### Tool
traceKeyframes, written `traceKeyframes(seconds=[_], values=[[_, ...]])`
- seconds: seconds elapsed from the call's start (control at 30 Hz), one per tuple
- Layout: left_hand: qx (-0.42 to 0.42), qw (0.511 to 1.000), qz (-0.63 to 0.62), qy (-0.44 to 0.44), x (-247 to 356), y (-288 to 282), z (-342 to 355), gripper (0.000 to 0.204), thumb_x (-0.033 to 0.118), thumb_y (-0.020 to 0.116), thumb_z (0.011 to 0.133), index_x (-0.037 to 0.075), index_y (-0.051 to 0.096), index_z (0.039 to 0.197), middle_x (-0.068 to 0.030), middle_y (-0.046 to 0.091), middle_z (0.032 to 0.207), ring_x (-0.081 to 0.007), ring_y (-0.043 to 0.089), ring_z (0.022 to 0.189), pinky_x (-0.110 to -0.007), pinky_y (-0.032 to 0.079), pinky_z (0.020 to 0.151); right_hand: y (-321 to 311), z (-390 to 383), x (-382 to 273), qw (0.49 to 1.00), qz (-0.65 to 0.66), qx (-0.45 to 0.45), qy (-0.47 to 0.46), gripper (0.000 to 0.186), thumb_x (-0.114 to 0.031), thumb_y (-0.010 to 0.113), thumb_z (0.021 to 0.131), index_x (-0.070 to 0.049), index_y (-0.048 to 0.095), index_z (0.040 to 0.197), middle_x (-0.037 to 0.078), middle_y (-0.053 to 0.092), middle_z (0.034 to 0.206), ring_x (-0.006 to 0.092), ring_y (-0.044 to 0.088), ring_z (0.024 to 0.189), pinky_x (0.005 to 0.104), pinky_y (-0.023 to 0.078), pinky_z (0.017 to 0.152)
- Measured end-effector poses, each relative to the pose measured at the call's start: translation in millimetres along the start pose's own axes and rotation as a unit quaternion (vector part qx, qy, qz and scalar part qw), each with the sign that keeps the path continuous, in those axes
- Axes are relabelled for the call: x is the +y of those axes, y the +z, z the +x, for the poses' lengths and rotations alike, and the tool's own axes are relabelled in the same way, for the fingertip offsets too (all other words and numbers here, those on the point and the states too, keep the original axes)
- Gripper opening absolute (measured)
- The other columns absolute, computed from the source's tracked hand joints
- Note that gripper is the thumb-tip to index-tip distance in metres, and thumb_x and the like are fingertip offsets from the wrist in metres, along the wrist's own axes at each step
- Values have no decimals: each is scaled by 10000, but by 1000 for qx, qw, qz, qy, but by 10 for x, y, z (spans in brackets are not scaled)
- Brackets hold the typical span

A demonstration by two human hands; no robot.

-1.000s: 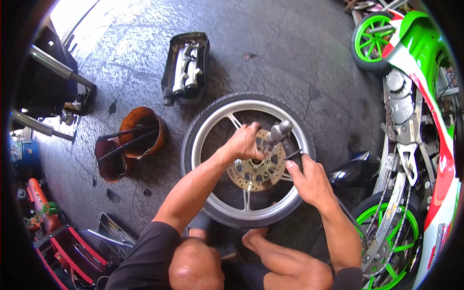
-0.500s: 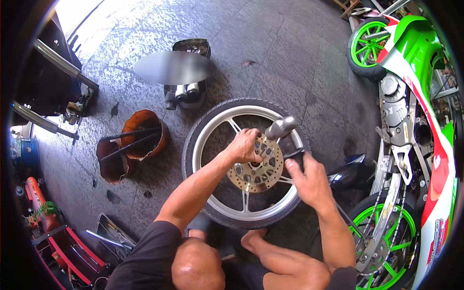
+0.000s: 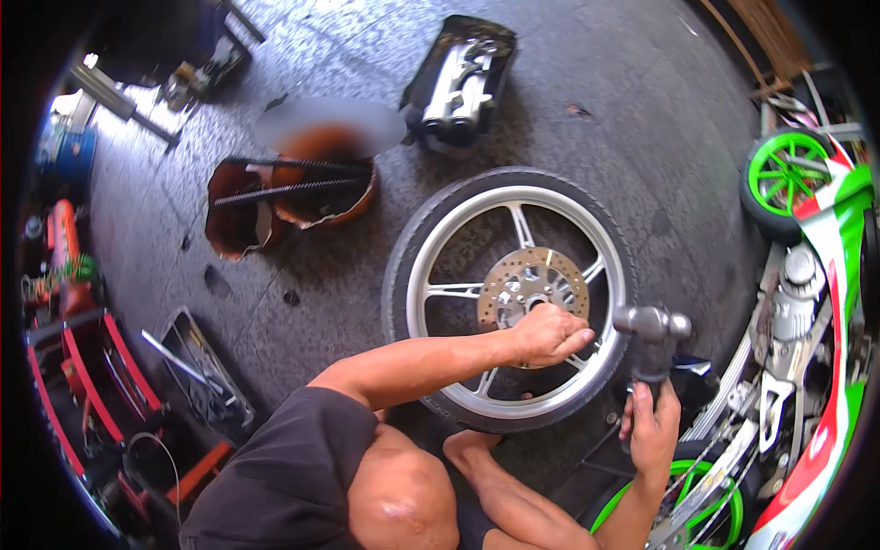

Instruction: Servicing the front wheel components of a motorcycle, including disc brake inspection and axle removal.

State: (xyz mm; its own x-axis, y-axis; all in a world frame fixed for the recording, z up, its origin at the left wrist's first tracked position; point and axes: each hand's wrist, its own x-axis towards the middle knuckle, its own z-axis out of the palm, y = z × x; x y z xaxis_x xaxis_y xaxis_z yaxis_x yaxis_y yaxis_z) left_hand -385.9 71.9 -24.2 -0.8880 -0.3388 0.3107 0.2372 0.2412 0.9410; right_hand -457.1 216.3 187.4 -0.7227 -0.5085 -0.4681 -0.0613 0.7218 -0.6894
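Note:
A motorcycle wheel (image 3: 509,179) lies flat on the floor, its silver rim inside a black tyre, with a drilled brake disc (image 3: 502,280) at the centre. My left hand (image 3: 550,335) is closed over the hub, hiding whatever its fingers grip. To the right of the hub, my right hand (image 3: 651,426) grips a hammer (image 3: 653,325) by the handle, its metal head raised over the tyre's right side. My bare knee and foot are below the wheel.
A black container (image 3: 500,46) holds silver tubes. Rusty orange cans (image 3: 335,209) carry long springs. A green, red and white motorcycle (image 3: 825,206) lines the right. At left are red equipment (image 3: 115,362), a metal tray (image 3: 229,412), a blue barrel (image 3: 64,151) and dark machinery (image 3: 137,32).
My right hand has drawn the hammer away from above the disc, to the right and nearer my body. My left hand remains at the hub. The whole view has turned and shifted.

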Motion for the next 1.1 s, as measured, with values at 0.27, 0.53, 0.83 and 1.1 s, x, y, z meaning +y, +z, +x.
traceKeyframes(seconds=[0.27, 0.53, 0.83, 1.1], values=[[39, 999, 18, 0, -150, 106, -72, 330, 249, 607, 902, 55, 529, 648, -157, 556, 577, -374, 586, 553, -457, 452, 516, 49, -205, 430, 999, -28, -1, -47, 318, -298, 605, 945, 6, 558, 1025, 22, 535, 660, 86, 484, 484, 255, 381, 447], [56, 998, 35, -8, -268, 130, -65, 293, 180, 666, 850, 45, 529, 629, -150, 556, 564, -363, 591, 540, -437, 445, 499, 272, -113, 774, 949, -169, 56, -260, 256, -259, 568, 946, -4, 584, 949, 49, 560, 641, 124, 516, 508, 273, 416, 503], [13, 995, 91, -34, -381, 165, -140, 283, 260, 669, 814, 82, 577, 614, -168, 571, 547, -393, 596, 533, -492, 472, 551, 354, -68, 487, 964, -187, 67, -177, 261, -183, 631, 891, 31, 576, 1032, 241, 656, 847, 462, 649, 832, 471, 505, 740], [46, 997, 61, 13, -248, 212, -16, 272, 211, 654, 840, 63, 578, 625, -155, 587, 570, -374, 605, 540, -466, 480, 518, 263, -246, 627, 943, -215, 26, -254, 263, -193, 655, 888, 24, 585, 1019, 191, 647, 766, 374, 661, 691, 414, 515, 634]])
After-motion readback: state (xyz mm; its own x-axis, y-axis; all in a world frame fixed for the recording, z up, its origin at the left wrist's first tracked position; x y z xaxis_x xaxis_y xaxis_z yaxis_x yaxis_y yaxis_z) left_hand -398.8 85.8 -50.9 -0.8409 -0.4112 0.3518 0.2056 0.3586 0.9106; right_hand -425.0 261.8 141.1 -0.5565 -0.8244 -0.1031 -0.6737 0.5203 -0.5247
